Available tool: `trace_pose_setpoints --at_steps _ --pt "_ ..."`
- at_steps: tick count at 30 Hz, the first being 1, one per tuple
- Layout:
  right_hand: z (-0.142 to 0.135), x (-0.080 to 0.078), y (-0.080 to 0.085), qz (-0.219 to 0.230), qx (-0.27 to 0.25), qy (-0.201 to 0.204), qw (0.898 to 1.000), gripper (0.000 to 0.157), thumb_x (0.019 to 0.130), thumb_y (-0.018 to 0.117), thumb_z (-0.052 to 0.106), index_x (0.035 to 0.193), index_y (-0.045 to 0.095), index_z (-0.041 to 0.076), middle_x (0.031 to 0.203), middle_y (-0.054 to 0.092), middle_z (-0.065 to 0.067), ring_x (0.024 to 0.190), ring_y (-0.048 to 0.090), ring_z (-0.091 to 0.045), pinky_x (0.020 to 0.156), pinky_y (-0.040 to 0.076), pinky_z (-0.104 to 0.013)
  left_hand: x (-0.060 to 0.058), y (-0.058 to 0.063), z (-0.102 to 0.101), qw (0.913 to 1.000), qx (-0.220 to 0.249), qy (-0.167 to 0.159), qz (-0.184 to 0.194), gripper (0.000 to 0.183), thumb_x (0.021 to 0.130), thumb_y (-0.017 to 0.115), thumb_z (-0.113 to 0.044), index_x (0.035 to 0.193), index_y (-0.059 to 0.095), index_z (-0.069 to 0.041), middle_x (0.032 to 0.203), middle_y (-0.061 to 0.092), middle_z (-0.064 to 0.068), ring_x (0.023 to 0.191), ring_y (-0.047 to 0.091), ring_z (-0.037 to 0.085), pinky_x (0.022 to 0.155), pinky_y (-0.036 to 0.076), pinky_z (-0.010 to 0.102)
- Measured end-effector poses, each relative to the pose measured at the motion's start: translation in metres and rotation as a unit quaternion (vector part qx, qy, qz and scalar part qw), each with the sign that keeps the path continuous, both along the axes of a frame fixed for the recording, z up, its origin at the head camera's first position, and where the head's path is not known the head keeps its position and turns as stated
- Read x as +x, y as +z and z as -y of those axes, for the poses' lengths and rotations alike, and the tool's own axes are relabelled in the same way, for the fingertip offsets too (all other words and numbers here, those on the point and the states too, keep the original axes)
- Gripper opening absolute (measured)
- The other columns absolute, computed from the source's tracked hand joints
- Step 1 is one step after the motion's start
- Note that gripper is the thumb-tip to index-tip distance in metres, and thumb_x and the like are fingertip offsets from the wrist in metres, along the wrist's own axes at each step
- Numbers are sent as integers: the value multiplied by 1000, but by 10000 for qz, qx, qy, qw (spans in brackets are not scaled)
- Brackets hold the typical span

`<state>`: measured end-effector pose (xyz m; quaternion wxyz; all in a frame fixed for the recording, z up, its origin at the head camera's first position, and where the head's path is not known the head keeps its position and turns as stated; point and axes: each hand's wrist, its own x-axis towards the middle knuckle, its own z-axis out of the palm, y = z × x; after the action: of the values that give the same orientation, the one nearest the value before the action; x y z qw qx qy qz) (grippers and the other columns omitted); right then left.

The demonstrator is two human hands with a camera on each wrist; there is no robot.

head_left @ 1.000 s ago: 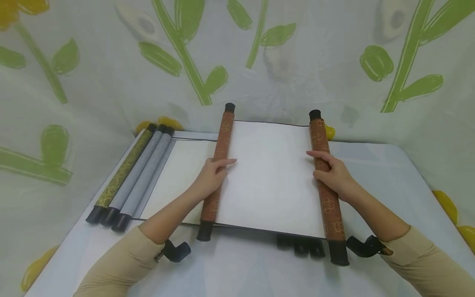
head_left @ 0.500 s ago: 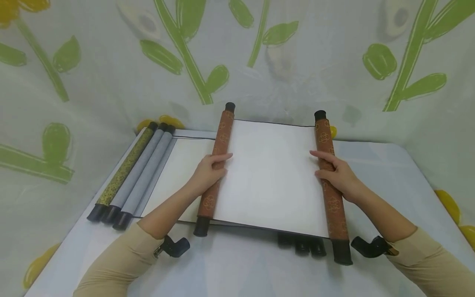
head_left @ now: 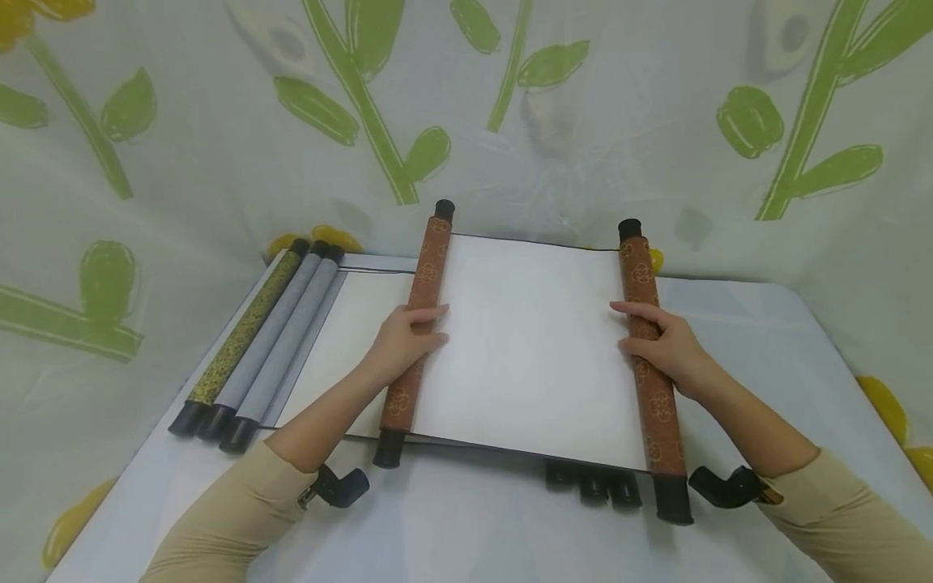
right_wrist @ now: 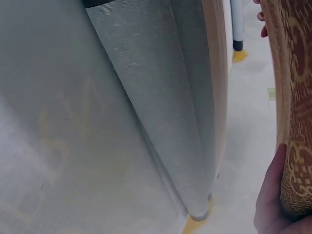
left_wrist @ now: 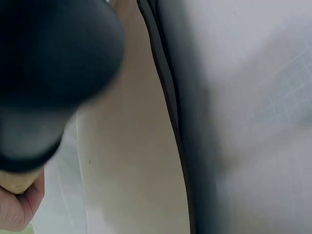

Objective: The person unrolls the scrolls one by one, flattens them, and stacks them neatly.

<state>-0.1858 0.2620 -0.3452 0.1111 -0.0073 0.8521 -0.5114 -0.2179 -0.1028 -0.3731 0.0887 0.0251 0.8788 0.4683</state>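
A hanging scroll lies spread between two reddish-brown rollers with gold flower patterns and black end caps; its white paper (head_left: 532,348) shows no marks. My left hand (head_left: 397,344) grips the left roller (head_left: 428,271) near its middle, thumb and forefinger reaching over onto the paper side. Around the right roller (head_left: 659,413) curls my right hand (head_left: 669,350), also near the middle. The scroll is held above other scrolls. In the right wrist view the patterned roller (right_wrist: 300,97) fills the right edge, with fingers around it. A dark blurred shape blocks much of the left wrist view.
Left on the table (head_left: 466,534) lie a yellow-green patterned roller (head_left: 240,336) and two grey rollers (head_left: 287,348). Cream paper (head_left: 357,316) extends from them under the held scroll. Several black roller ends (head_left: 594,488) poke out beneath it. A flower-print curtain (head_left: 619,121) stands behind.
The two rollers have moved apart: the left one leftward, the right one rightward, so a wider stretch of white paper shows. Both hands keep their grip.
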Motion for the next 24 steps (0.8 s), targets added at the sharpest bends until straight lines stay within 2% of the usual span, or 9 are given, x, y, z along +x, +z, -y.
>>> trace_pose_setpoints --at_steps 2,5,8,12,15,18,20,22,24 --pt "2 1 0 -89 83 -5 9999 67 85 71 17 144 39 11 153 18 -22 134 24 -39 86 44 -37 -1 -1 2 10000 13 53 -2 50 83 72 -22 132 58 -22 138 41 19 131 38 36 101 38 53" --pt "3 1 0 -141 139 -15 9998 74 80 76 19 143 39 8 152 20 -23 133 26 -39 84 44 -36 -2 -2 4 10000 3 83 -46 52 81 75 -20 130 59 -22 138 41 19 132 36 37 103 35 54" --pt "4 1 0 -146 64 -63 9999 71 81 74 15 143 39 8 151 20 -23 130 28 -39 83 45 -38 -2 -2 4 9999 -1 100 -86 48 82 72 -16 129 60 -22 137 42 19 132 37 37 103 36 53" --pt "1 1 0 -226 65 -71 9997 62 85 65 6 142 41 9 153 19 -22 133 24 -39 92 40 -46 -1 -1 6 9999 6 114 -106 44 85 62 -9 127 62 -21 136 42 18 126 41 34 97 42 50" --pt "-2 1 1 -275 210 -38 9994 57 87 58 3 141 44 12 154 19 -21 137 22 -37 91 40 -36 0 -1 9 9998 -23 82 -183 42 87 55 -7 127 62 -20 135 42 19 118 43 33 89 45 44" --pt "-5 1 2 -276 324 -21 9991 55 87 52 4 141 44 12 154 19 -21 137 24 -35 81 40 -22 0 -2 14 9995 -104 24 -314 40 91 49 -7 127 62 -18 130 42 21 106 45 31 77 45 37" --pt "-8 1 3 -274 384 -13 9989 55 87 50 4 141 44 12 154 18 -21 136 25 -34 74 39 -19 0 -2 17 9993 -143 5 -353 39 92 47 -9 127 62 -17 128 43 21 102 45 31 74 44 34" --pt "-9 1 3 -283 427 -1 9987 55 89 54 6 142 43 11 154 18 -21 137 24 -35 79 40 -22 -1 -3 18 9994 -137 8 -318 39 92 48 -10 128 61 -17 128 43 21 102 46 31 74 45 35" --pt "-10 1 3 -308 428 6 9986 57 89 61 10 143 41 10 154 19 -21 138 22 -37 89 41 -31 -2 -3 19 9996 -128 39 -240 38 92 54 -13 129 60 -18 131 41 21 111 45 33 83 47 41"
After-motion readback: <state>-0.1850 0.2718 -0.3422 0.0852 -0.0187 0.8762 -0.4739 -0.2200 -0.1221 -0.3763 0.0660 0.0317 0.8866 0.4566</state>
